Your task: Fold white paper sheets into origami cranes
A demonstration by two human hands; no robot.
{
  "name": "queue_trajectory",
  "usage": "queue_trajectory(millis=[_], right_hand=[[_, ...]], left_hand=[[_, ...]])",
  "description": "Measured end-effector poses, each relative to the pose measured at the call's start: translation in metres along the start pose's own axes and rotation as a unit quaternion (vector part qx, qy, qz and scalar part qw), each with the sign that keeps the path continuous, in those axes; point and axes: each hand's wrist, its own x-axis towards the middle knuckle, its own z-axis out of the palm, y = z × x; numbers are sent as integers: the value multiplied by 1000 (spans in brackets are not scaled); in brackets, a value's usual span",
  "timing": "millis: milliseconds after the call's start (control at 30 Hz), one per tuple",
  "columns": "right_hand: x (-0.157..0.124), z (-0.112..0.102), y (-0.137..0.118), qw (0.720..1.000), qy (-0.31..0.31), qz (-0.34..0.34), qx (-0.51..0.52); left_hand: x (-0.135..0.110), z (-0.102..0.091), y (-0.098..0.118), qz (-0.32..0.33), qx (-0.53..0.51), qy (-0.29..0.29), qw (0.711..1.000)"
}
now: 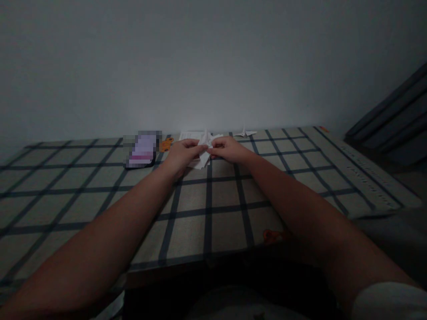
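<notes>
Some pinched paper [204, 159] is partly hidden by left hand [183, 154] and right hand [231, 150].

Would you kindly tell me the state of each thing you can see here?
Folded paper: creased, partly hidden.
Left hand: closed on that paper.
Right hand: closed on it too.
White paper shape: folded, pointed, unheld.
Printed sheet: lying down, partly covered.
Phone: lying down, screen lit.
Tablecloth: spread out.
</notes>
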Motion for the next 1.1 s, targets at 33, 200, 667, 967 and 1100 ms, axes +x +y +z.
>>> queue_trajectory(millis=[33, 200, 667, 967, 1100], right_hand=[[0, 0, 1, 1000, -5, -2, 2], [1, 1, 7, 999, -24, -17, 34], [1, 1, 3, 999, -43, -23, 0], [0, 1, 0, 999, -44, -25, -3], [0, 1, -1, 999, -41, -27, -5]], left_hand=[[-1, 1, 1, 0, 2, -3, 1000], [-5, 2, 6, 10, 18, -2, 1000], [-6, 0, 7, 39, 43, -5, 998], [-5, -1, 5, 86, 82, 7, 993], [-2, -2, 2, 99, 61, 0, 993]])
